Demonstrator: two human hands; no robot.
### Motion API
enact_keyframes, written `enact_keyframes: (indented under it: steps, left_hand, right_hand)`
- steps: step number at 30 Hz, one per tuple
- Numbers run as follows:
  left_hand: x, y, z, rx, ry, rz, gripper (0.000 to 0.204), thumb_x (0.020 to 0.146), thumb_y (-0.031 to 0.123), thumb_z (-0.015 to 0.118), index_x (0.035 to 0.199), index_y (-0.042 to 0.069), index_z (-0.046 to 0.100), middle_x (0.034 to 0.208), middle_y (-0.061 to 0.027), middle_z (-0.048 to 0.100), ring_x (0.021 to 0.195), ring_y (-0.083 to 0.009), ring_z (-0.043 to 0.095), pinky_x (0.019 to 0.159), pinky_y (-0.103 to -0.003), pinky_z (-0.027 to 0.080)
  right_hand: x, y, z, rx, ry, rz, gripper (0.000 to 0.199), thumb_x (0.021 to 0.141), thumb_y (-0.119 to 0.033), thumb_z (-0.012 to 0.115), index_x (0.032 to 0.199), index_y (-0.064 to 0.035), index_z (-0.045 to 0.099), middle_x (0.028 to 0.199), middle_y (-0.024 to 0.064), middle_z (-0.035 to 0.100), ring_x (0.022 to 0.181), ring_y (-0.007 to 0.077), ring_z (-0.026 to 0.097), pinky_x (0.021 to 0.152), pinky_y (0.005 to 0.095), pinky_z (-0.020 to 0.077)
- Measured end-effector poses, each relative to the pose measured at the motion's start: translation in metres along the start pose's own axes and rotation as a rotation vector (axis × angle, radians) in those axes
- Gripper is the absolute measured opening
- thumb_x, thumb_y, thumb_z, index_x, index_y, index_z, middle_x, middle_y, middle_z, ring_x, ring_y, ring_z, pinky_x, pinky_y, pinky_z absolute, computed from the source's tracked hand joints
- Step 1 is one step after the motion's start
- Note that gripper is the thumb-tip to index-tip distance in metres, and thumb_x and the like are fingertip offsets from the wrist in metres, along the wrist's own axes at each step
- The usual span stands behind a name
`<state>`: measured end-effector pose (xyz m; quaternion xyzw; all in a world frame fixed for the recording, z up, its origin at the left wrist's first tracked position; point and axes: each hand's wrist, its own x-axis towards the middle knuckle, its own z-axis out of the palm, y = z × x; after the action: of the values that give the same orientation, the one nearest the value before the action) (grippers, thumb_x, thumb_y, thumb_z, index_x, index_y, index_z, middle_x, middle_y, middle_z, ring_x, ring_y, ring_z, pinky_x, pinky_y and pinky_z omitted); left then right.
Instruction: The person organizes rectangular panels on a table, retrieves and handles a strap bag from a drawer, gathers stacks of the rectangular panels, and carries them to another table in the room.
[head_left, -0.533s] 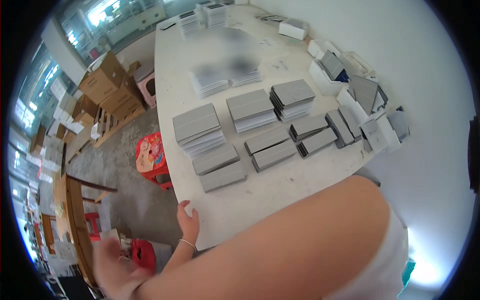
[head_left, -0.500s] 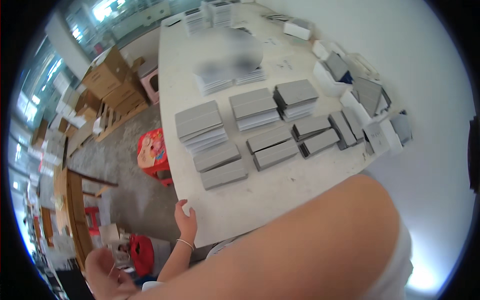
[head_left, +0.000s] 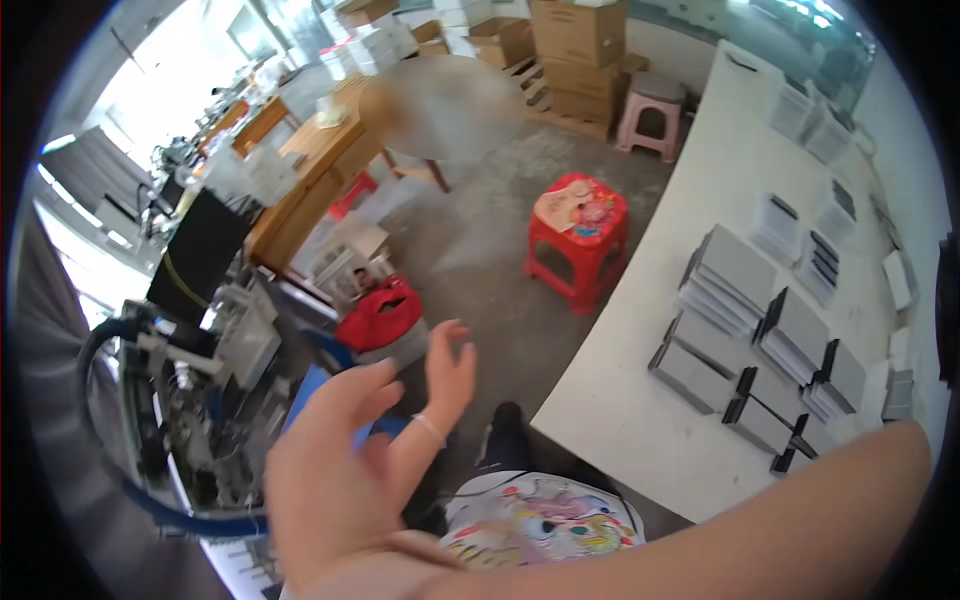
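Our left hand hangs spread wide, its grip holding nothing; our right hand beyond it is equally loose and bare. Nearest, just past both, sits a red bag on the floor. Right of them runs the white bench, carrying grey card stacks. Further off stands a red stool.

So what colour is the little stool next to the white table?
Red stool, with a colourful picture on its seat; the head view shows it.
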<state>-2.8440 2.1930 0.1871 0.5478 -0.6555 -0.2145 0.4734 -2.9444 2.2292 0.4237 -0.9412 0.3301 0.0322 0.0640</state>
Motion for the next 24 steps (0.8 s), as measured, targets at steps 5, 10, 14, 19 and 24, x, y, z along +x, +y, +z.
enact_keyframes:
  steps: [5, 10, 14, 19, 24]
  left_hand:
    - [0.04, -0.058, -0.067, -0.243, 0.15, -0.193, 0.033, 0.076, -0.004, 0.046, 0.108, 0.002, 0.04, 0.091, -0.0072, 0.049, 0.086, -0.0149, 0.048, 0.08, -0.026, 0.038]
    - [0.072, -0.072, -0.071, -0.254, 0.183, -0.161, 0.033, 0.079, -0.003, 0.044, 0.111, 0.004, 0.038, 0.088, -0.0064, 0.05, 0.082, -0.0135, 0.048, 0.077, -0.025, 0.038]
    - [0.08, -0.004, -0.091, 0.048, -0.159, 0.131, 0.039, 0.077, 0.0, 0.048, 0.113, 0.005, 0.035, 0.084, -0.0058, 0.051, 0.073, -0.0125, 0.048, 0.069, -0.025, 0.039]
    - [0.101, -0.057, -0.004, -0.214, -0.012, -0.168, 0.041, 0.076, -0.003, 0.046, 0.114, 0.003, 0.033, 0.087, -0.0083, 0.05, 0.083, -0.0159, 0.049, 0.077, -0.026, 0.039]
    - [0.12, -0.084, 0.024, -0.05, -0.253, -0.083, 0.046, 0.073, -0.002, 0.049, 0.115, 0.005, 0.033, 0.085, -0.0094, 0.051, 0.082, -0.0201, 0.051, 0.076, -0.029, 0.04]
  right_hand:
    - [0.005, 0.044, -0.011, -0.13, -0.138, 0.305, 0.014, 0.067, -0.01, 0.051, 0.077, -0.0031, 0.057, 0.07, 0.0097, 0.057, 0.072, 0.0211, 0.056, 0.067, 0.0357, 0.041]
    - [0.024, 0.052, -0.025, -0.196, -0.194, 0.403, 0.013, 0.066, -0.01, 0.052, 0.075, -0.0035, 0.058, 0.07, 0.0087, 0.056, 0.072, 0.0208, 0.055, 0.068, 0.035, 0.0403]
    - [0.028, 0.055, -0.041, -0.221, -0.16, 0.41, 0.012, 0.065, -0.01, 0.053, 0.074, -0.0039, 0.058, 0.07, 0.008, 0.056, 0.072, 0.0205, 0.054, 0.068, 0.0345, 0.0398]
    - [-0.018, 0.122, 0.021, -0.386, 0.044, 0.565, 0.015, 0.065, -0.01, 0.054, 0.079, -0.0046, 0.057, 0.065, 0.0061, 0.053, 0.065, 0.021, 0.054, 0.058, 0.0339, 0.04]
    - [-0.091, 0.133, 0.144, 0.299, 0.105, 0.744, 0.021, 0.069, -0.007, 0.05, 0.088, -0.0089, 0.06, 0.078, 0.0101, 0.059, 0.077, 0.026, 0.057, 0.067, 0.0375, 0.0439]
